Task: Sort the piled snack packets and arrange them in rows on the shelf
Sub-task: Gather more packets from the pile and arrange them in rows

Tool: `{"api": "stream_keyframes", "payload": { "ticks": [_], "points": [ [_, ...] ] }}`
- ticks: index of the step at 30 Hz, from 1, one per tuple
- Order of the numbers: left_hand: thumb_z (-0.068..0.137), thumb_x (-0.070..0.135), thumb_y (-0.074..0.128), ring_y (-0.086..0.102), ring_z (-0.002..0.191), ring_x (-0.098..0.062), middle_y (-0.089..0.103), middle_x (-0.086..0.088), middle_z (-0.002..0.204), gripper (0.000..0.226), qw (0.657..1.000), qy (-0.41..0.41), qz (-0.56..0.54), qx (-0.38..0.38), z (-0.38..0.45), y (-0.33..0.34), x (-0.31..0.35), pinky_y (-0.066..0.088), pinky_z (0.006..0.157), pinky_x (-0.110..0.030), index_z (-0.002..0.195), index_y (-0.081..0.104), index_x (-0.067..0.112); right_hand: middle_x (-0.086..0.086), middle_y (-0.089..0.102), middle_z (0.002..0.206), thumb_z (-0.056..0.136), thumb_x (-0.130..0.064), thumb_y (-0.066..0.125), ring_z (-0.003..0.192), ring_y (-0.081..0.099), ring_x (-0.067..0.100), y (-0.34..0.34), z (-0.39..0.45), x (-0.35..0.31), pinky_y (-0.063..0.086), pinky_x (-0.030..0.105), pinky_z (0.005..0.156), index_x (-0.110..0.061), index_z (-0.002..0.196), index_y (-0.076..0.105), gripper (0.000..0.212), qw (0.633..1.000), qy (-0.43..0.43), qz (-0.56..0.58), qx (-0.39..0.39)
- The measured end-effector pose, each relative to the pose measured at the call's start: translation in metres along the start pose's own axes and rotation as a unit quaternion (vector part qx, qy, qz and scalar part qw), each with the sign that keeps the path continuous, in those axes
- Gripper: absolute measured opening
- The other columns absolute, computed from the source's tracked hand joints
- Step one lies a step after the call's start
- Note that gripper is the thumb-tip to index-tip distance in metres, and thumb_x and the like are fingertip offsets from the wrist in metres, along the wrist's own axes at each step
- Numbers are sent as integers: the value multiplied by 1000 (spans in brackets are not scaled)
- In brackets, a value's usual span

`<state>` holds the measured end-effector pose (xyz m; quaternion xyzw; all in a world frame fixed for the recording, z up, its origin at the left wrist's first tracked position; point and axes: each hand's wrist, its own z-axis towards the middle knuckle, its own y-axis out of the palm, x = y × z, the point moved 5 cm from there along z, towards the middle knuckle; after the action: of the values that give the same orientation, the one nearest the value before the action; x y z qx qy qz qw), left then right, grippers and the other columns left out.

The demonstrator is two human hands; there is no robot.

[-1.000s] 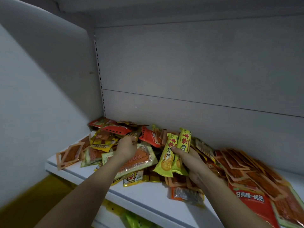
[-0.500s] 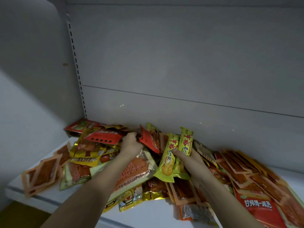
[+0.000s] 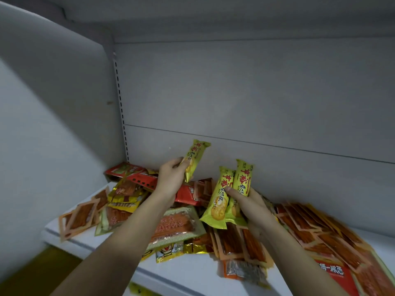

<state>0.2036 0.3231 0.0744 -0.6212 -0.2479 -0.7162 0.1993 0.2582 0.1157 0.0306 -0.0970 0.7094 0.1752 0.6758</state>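
Your left hand [image 3: 171, 178], which half a second ago was down in the pile [image 3: 166, 223] with the fingers curled among the packets, is now lifted above it and grips a yellow packet [image 3: 195, 159] by its lower end, so the packet stands nearly upright in front of the back wall [image 3: 256, 99]. Your right hand [image 3: 250, 205] has not changed its job: it holds two packets of the same yellow kind [image 3: 229, 195] side by side, thumb across the front, fingers behind.

This means, I think, that you are collecting one sort first. You have three of the same kind out of the heap, and no row is yet started on the shelf [image 3: 192, 272]. The rest of the packets lie mixed in the pile, from the left corner to the right edge.

Some things you cannot check from here. Your forearms cover the middle of the pile, so more yellow packets may lie under them. The red packets at the right [image 3: 333, 272] are cut by the frame. The fingers of the right hand behind the packets are hidden. The print on most packets is too blurred to read.
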Motion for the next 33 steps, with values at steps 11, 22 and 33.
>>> {"api": "stream_keyframes", "payload": {
  "ticks": [11, 22, 33],
  "points": [
    [90, 6, 57, 69, 86, -17, 77, -4, 100, 27, 980, -160, 54, -109, -131, 19, -54, 56, 77, -38, 108, 72, 19, 1, 76, 105, 90, -18, 72, 97, 73, 21, -18, -64, 25, 54, 48, 94, -19, 117, 64, 28, 997, -3, -19, -74],
    [77, 15, 65, 70, 96, -31, 66, -15, 117, 59, 963, -198, 17, -179, -173, 16, -63, 59, 66, -40, 131, 41, 21, -4, 76, 102, 91, -22, 70, 95, 73, 16, -16, -130, 21, 55, 48, 93, -24, 114, 62, 25, 993, -24, -107, -41],
    [82, 18, 81, 67, 96, -18, 69, 4, 109, 74, 947, -180, 27, -265, -227, 5, -80, 48, 68, -36, 136, 31, 23, 3, 75, 107, 89, -25, 73, 96, 73, 20, -21, -213, 40, 60, 40, 85, -20, 114, 63, 27, 989, 17, -133, 62]
  ]
}}
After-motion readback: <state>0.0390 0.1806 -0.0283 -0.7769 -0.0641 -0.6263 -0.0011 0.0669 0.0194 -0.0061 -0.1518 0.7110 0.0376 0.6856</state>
